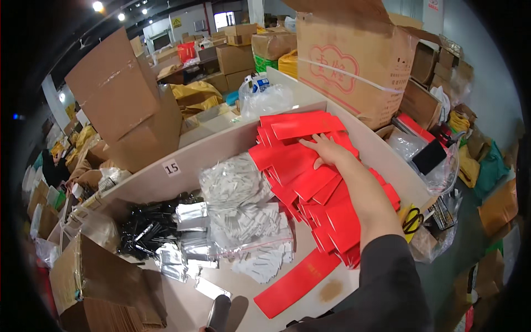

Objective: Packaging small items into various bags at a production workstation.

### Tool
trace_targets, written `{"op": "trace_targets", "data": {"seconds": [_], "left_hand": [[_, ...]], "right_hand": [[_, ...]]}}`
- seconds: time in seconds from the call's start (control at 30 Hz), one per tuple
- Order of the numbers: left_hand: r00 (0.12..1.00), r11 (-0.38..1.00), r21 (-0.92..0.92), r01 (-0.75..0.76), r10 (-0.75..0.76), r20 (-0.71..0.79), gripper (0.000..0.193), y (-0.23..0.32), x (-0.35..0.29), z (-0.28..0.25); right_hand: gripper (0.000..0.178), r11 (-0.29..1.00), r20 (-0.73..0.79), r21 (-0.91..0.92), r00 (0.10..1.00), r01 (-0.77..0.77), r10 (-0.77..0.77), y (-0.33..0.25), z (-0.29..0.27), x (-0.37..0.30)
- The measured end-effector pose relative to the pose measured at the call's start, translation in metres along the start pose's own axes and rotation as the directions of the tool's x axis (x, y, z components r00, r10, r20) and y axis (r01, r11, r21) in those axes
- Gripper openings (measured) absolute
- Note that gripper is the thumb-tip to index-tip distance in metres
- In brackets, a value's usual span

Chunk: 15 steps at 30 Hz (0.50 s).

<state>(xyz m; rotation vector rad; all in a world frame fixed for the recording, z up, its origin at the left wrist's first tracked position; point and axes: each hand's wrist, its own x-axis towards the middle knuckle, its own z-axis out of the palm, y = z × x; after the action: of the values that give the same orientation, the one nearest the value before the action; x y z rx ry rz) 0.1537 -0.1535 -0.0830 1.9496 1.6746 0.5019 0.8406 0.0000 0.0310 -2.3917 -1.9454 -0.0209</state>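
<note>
My right hand reaches across a large heap of red paper envelopes, fingers spread and resting on the upper ones. One long red envelope lies apart at the near side, flat on the white table. To the left of the heap sits a clear plastic bag of small white packets, with more white slips spilling below it. Small silver packets and a pile of black packets lie farther left. A dark rounded tube stands up at the lower edge. My left hand is out of sight.
A low white partition borders the table at the back. Open cardboard boxes stand at the near left, far left and back right. Yellow-handled scissors and a black box are at the right.
</note>
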Motion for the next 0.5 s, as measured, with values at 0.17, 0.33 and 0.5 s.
{"op": "trace_targets", "data": {"seconds": [0.17,0.33,0.5], "left_hand": [[0.999,0.999,-0.017,0.036,-0.035,0.028,0.032,0.002,0.005,0.003],[0.995,0.996,-0.001,0.089,-0.089,0.05,0.046,0.003,0.003,-0.013],[0.978,0.949,-0.299,0.102,-0.04,0.204,0.04,0.042,0.01,-0.022]], "right_hand": [[0.112,0.998,0.025,-0.041,0.998,-0.055,0.056,-0.013,-0.017,0.007],[0.103,0.987,-0.154,-0.156,0.988,-0.047,0.022,-0.044,-0.045,-0.074],[0.055,0.888,0.151,0.306,0.904,0.343,-0.401,-0.147,-0.012,-0.206]]}}
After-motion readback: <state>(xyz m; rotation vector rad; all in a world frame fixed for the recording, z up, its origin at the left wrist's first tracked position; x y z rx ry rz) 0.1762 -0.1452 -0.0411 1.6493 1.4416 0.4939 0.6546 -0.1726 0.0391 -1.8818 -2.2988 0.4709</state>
